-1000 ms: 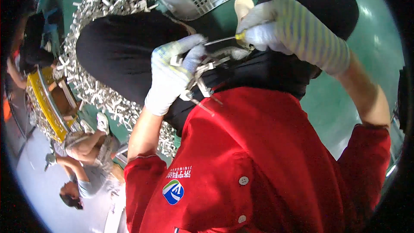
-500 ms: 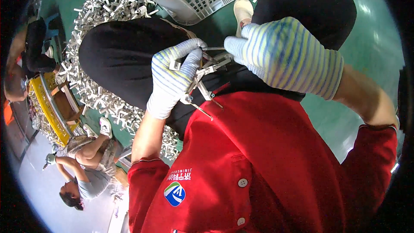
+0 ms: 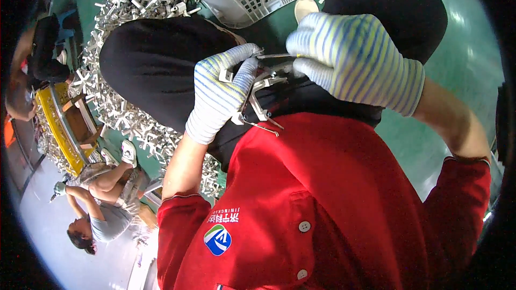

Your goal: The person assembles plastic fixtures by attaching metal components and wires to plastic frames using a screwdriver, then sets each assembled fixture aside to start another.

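Over my lap, my left hand [image 3: 219, 92], in a striped knit glove, is closed around a pale branched part [image 3: 256, 101] with several arms. Short thin wire pieces [image 3: 264, 128] stick out of its lower ends. A thin metal rod [image 3: 277, 55] runs between my left fingertips and my right hand [image 3: 357, 62]. That right hand, gloved in the same stripes, pinches the rod's right end between thumb and forefinger. The palm side of the part is hidden by my left fingers, and the area just below the rod is blurred.
Many pale branched parts [image 3: 140, 107] lie heaped on the green floor to the left. A white slotted basket [image 3: 236, 5] stands ahead between my knees. At far left, a person [image 3: 107, 220] sits near a yellow-edged tray [image 3: 56, 129].
My right hand has shifted slightly up and right, and more of the rod shows between the hands. The branched part has tilted a little in my left hand.
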The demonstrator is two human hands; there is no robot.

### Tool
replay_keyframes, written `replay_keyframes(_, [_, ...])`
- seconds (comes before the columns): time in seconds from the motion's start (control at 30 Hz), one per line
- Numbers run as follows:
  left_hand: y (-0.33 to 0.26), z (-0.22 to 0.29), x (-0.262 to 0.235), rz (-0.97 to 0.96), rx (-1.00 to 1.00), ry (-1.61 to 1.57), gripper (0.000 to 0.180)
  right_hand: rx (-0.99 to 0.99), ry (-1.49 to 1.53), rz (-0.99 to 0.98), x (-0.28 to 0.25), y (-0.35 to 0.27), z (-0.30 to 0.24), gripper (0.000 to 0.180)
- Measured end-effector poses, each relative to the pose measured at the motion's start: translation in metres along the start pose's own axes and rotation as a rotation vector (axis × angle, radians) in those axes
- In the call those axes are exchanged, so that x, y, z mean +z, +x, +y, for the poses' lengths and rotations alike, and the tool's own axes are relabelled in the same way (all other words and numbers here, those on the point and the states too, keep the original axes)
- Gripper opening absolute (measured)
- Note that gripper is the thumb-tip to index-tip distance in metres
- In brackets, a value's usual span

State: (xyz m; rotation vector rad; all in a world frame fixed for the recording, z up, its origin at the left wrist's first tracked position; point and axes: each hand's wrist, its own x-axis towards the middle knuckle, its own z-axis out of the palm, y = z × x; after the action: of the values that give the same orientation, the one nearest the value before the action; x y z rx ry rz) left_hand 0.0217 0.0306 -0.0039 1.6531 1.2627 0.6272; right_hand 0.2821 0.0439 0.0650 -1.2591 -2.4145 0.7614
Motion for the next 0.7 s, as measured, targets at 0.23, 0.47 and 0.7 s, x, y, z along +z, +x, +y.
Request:
replay_keyframes(0.23, [0.001, 0.005, -0.006, -0.098, -0.099, -0.035, 0.024, 0.215, 0.192, -0.050, 0.009, 0.008, 0.001, 0.020])
replay_keyframes(0.47, [0.004, -0.003, -0.006, -0.065, 0.059, -0.002, 0.047, 0.736, 0.954, -0.284, 0.002, 0.007, 0.006, 0.024])
replay_keyframes(0.7, [0.002, 0.004, -0.005, -0.065, 0.055, -0.074, 0.045, -0.145, -0.279, -0.270, -0.009, -0.002, -0.013, 0.015])
